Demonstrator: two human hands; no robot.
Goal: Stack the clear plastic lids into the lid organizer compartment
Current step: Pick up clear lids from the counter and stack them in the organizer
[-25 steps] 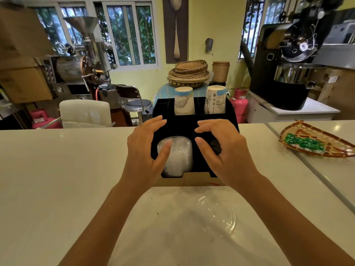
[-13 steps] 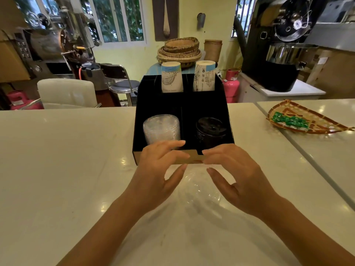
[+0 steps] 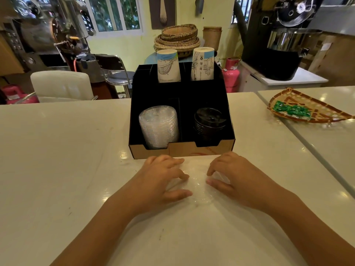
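A single clear plastic lid [image 3: 198, 190] lies flat on the white counter, just in front of the black lid organizer [image 3: 182, 151]. My left hand [image 3: 161, 181] holds its left edge with thumb and fingertips. My right hand [image 3: 237, 179] holds its right edge the same way. In the organizer's front left compartment stands a stack of clear lids [image 3: 158, 127]. The front right compartment holds a stack of black lids [image 3: 210, 121].
Two paper cup stacks [image 3: 168, 66] [image 3: 202, 64] stand in the organizer's back compartments. A woven tray with green packets [image 3: 307, 110] lies on the counter at the right. A seam between counters [image 3: 307, 150] runs diagonally on the right. Machines and chairs stand behind the counter.
Both hands pulled back from the organizer's front compartments toward me and came down on the lone clear lid on the counter, one on each side.
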